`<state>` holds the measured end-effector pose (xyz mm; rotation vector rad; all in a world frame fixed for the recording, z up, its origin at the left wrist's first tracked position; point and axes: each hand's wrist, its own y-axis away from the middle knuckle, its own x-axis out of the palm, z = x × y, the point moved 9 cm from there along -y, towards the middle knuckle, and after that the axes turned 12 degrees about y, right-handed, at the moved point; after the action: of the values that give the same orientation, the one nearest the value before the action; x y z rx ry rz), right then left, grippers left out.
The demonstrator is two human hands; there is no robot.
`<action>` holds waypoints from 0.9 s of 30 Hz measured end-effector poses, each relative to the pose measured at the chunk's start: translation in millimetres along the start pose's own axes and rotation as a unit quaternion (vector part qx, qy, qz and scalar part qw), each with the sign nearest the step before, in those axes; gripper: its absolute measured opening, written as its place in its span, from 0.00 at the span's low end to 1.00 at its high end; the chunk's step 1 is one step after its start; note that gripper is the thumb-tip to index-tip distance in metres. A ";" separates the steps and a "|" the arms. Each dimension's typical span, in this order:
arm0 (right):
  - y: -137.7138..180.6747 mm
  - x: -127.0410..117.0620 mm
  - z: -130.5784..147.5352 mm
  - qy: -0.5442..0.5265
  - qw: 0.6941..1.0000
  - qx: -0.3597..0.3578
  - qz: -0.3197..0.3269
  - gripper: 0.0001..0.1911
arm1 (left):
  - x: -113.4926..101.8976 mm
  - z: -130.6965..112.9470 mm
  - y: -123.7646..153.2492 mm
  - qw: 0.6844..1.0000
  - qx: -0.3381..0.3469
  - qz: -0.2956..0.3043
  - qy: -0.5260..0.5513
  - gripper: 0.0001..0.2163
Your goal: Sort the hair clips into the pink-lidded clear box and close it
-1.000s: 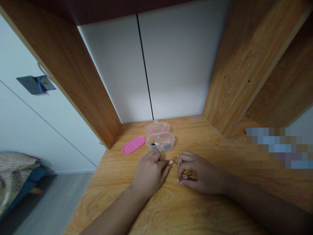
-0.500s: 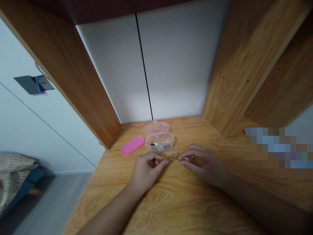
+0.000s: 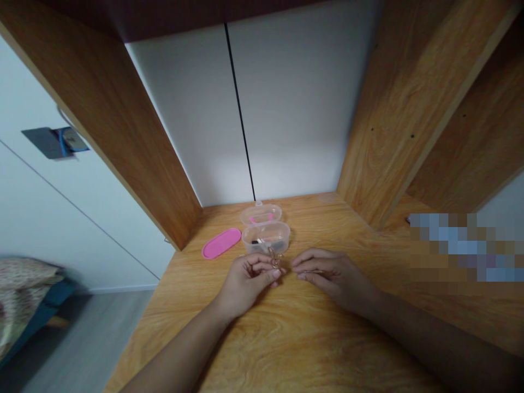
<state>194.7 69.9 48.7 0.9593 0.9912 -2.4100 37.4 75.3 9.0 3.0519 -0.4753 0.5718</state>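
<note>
My left hand [image 3: 248,278] is curled above the wooden desk [image 3: 295,338], pinching a small metal clip [image 3: 273,257] that sticks up between thumb and forefinger. My right hand [image 3: 331,273] lies just to the right, fingertips pressed together near the left hand's; a thin metal piece seems to be under them, too small to name. Right behind the hands stands a clear plastic box [image 3: 266,238] with small items inside, its clear lid [image 3: 261,214] hinged back.
A pink oval lid [image 3: 221,243] lies left of the box. Wooden side panels rise at left [image 3: 123,136] and right [image 3: 393,125], with a white back wall. A blurred patch covers things at the desk's right. The desk's left edge drops to the floor.
Both hands have lifted off the desk and drawn together toward the box. The clip in the left hand, earlier lying sideways between the hands, now points up.
</note>
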 end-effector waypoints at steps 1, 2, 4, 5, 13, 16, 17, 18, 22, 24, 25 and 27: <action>0.3 1.5 -2.8 -0.012 1.000 0.020 0.007 0.08 | 0.8 2.2 0.5 1.000 -0.014 0.001 0.004 0.16; 0.8 2.5 -6.4 -0.028 0.999 0.045 0.011 0.08 | 1.2 4.3 1.0 1.000 -0.026 0.001 0.004 0.16; 2.9 4.2 -13.7 -0.068 0.993 0.099 0.010 0.12 | 1.7 8.2 1.7 0.999 -0.047 0.002 -0.003 0.18; 4.0 5.3 -16.3 -0.085 0.989 0.120 0.011 0.14 | 1.7 9.7 1.9 0.999 -0.054 0.004 -0.008 0.18; -2.4 7.7 -2.1 -0.045 0.996 0.065 0.046 0.13 | 4.4 10.6 2.4 0.998 -0.064 0.021 -0.019 0.19; -4.7 11.4 -4.5 -0.078 0.992 0.076 0.059 0.16 | 4.1 10.5 2.3 0.997 -0.065 0.023 -0.019 0.19; -4.5 13.3 -8.3 -0.107 0.988 0.095 0.060 0.15 | 3.8 10.8 2.2 0.997 -0.065 0.025 -0.021 0.19; -3.7 15.9 -13.0 -0.143 0.980 0.119 0.063 0.14 | 3.4 11.3 2.1 0.997 -0.065 0.026 -0.024 0.19; 3.6 30.1 -31.3 -0.266 0.936 0.217 0.082 0.15 | 1.3 15.1 2.4 0.996 -0.071 0.028 -0.036 0.19; 7.2 35.2 -37.5 -0.282 0.922 0.248 0.091 0.16 | 0.5 16.2 2.7 0.996 -0.073 0.026 -0.041 0.19; 8.7 36.5 -39.8 -0.284 0.918 0.260 0.091 0.17 | 0.4 16.2 2.7 0.996 -0.073 0.025 -0.041 0.19; 10.7 37.8 -42.4 -0.285 0.914 0.274 0.090 0.19 | 1.0 15.6 2.7 0.996 -0.074 0.026 -0.040 0.19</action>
<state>193.1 90.5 -5.4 0.4046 0.0130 -2.6067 43.1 71.5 -5.4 2.9378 -0.5724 0.3963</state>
